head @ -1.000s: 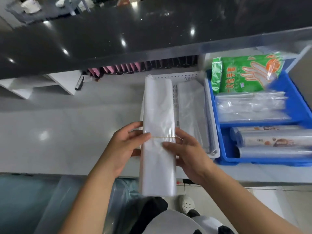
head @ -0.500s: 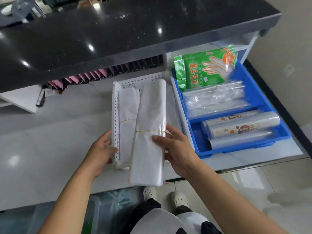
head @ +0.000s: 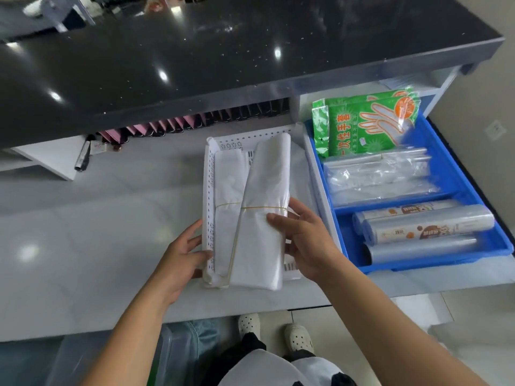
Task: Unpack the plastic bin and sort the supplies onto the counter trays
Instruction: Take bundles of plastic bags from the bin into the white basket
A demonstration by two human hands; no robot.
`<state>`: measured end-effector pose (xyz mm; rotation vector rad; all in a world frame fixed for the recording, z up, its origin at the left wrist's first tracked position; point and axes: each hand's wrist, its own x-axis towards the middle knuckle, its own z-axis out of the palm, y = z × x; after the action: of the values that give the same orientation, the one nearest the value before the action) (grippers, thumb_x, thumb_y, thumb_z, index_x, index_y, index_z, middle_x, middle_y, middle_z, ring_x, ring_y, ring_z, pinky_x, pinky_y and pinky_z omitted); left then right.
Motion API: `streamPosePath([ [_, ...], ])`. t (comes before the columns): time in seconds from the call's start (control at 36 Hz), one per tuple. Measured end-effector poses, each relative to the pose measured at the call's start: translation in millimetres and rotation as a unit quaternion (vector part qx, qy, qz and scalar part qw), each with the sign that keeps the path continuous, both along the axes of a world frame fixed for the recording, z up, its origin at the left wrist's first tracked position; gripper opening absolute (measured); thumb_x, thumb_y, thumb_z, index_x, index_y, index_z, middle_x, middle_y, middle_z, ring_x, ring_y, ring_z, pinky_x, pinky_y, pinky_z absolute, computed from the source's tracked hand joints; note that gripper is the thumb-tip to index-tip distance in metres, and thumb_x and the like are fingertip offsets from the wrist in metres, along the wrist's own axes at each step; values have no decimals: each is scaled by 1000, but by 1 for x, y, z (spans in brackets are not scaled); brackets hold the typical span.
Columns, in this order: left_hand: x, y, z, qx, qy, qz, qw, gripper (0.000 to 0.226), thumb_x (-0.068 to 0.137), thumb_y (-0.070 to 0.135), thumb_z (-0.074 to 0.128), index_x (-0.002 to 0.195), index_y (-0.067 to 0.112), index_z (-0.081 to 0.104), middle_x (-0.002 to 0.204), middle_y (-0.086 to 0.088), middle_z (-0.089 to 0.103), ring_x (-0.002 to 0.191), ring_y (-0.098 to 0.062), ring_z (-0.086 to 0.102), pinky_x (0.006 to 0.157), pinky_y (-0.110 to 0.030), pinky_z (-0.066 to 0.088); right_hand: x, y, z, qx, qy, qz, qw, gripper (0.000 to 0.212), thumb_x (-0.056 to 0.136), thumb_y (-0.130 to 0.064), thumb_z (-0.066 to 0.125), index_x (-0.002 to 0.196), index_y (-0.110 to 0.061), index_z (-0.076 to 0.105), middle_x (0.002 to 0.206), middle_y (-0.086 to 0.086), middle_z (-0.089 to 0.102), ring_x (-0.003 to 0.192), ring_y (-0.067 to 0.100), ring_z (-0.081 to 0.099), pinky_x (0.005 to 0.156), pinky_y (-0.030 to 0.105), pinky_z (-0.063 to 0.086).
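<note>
A bundle of clear plastic bags (head: 262,218) bound by a rubber band lies slanted in the white perforated tray (head: 209,190), over a second banded bundle (head: 227,185). My right hand (head: 303,240) grips the top bundle at its right side near the band. My left hand (head: 184,254) holds the tray's near left wall. To the right, the blue tray (head: 457,174) holds green glove packets (head: 365,123), clear bag packs (head: 379,176) and rolls (head: 426,224). The clear plastic bin (head: 117,358) stands on the floor below the counter edge.
A dark glossy upper counter (head: 223,57) overhangs the white work surface (head: 83,232). Pink and black clips (head: 178,125) line the shelf under it, with a small dark tube (head: 83,157) at left. My feet in white shoes (head: 276,330) stand on the tiled floor.
The bundle went from held up over the counter edge down into the white tray. My left hand let go of it and took the tray's left wall; the view shifted right.
</note>
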<state>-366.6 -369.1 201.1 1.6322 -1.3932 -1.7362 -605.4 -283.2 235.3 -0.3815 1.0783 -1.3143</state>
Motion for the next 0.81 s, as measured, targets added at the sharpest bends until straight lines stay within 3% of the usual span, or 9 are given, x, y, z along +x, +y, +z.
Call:
streamPosePath([
  [0.08, 4, -1, -1, 16, 6, -10, 1000, 73, 86, -4, 65, 121, 59, 56, 118, 12, 71, 117, -11, 62, 76, -32, 58, 2, -15, 4, 2, 10, 5, 1000, 38, 85, -5, 66, 120, -21, 66, 109, 10, 74, 86, 20, 71, 64, 32, 57],
  [0.17, 8, -3, 0, 32, 19, -25, 999, 60, 93, 9, 63, 131, 53, 52, 121, 10, 70, 117, -15, 63, 91, -43, 55, 3, -33, 8, -5, 22, 36, 999, 37, 84, -5, 68, 118, -20, 67, 106, 7, 75, 86, 19, 71, 63, 31, 56],
  [0.25, 9, -6, 5, 47, 33, -30, 998, 39, 96, 29, 58, 128, 51, 55, 117, 10, 72, 108, -11, 68, 79, -35, 55, 10, -54, 11, 15, 55, 65, 996, 33, 82, -6, 70, 112, -20, 68, 95, 2, 77, 78, 16, 73, 52, 23, 53],
  [0.31, 8, -9, 6, 53, 46, -17, 997, 32, 98, 33, 52, 124, 50, 60, 115, 9, 73, 103, -10, 70, 74, -33, 55, 18, -66, 5, 53, 140, 58, 987, 39, 81, -3, 73, 114, -21, 64, 89, 1, 76, 72, 14, 72, 50, 23, 53],
  [0.36, 8, -11, 7, 58, 62, -8, 996, 30, 101, 33, 48, 123, 48, 62, 114, 8, 73, 102, -11, 70, 72, -32, 57, 27, -69, -7, 88, 292, 82, 949, 58, 80, -3, 74, 132, -20, 55, 104, 7, 71, 82, 20, 71, 64, 32, 59],
  [0.42, 7, -11, 8, 55, 66, -14, 996, 30, 102, 31, 48, 124, 46, 62, 115, 9, 73, 103, -10, 69, 72, -30, 58, 38, -62, -19, 108, 367, 111, 917, 65, 79, 0, 70, 137, -22, 52, 106, 11, 70, 83, 27, 70, 73, 44, 62],
  [0.5, 6, -12, 7, 32, 54, -23, 998, 37, 102, 23, 48, 133, 42, 55, 116, 9, 72, 107, -9, 68, 73, -29, 58, 50, -50, -33, 116, 369, 108, 916, 68, 78, 2, 69, 137, -27, 51, 86, 4, 68, 75, 27, 70, 64, 45, 62],
  [0.61, 7, -11, 2, 12, 44, -38, 998, 49, 101, 12, 47, 140, 41, 49, 123, 13, 69, 111, -9, 66, 83, -36, 59, 53, -47, -39, 118, 383, 85, 912, 72, 79, -3, 72, 140, -31, 48, 88, 1, 61, 74, 20, 67, 63, 41, 63],
  [0.81, 9, -11, 0, 0, 33, -47, 998, 54, 99, 11, 49, 142, 43, 46, 128, 11, 66, 121, -13, 60, 107, -50, 44, 52, -47, -43, 113, 419, 93, 896, 72, 77, -5, 73, 139, -32, 49, 90, -2, 63, 75, 18, 68, 66, 38, 63],
])
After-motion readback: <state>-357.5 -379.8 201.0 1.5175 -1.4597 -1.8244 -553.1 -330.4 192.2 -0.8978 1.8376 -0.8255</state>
